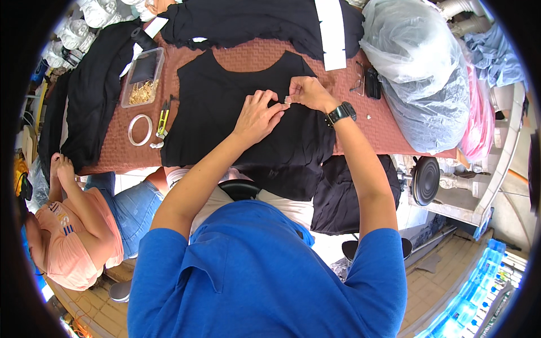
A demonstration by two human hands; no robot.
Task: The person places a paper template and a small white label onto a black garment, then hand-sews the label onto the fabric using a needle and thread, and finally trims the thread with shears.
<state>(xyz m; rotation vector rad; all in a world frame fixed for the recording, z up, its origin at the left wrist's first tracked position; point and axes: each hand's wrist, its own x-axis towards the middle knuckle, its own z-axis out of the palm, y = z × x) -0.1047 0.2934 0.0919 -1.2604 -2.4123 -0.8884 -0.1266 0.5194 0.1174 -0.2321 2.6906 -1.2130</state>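
Observation:
A black sleeveless garment piece [220, 112] lies spread in front of me on the brown textured tablecloth [259, 56]. My left hand [260, 116] rests on its right half, fingers spread, with one fingertip reaching to my right hand. Thumb and fingers of my right hand [310, 94] are pinched together just beside that fingertip. A tiny pale bit [288, 101] shows where the two hands meet; its kind is too small to tell. The garment's lower edge hangs over the table's near side toward my lap.
A clear plastic box [142, 77] with gold-coloured small pieces, yellow-handled snips [163, 117] and a clear ring [140, 130] lie left. Beyond are black fabric [242, 25] and a white strip [331, 34]. Eyeglasses [357, 79] and large plastic bags [422, 73] lie right. A person [84, 231] sits left.

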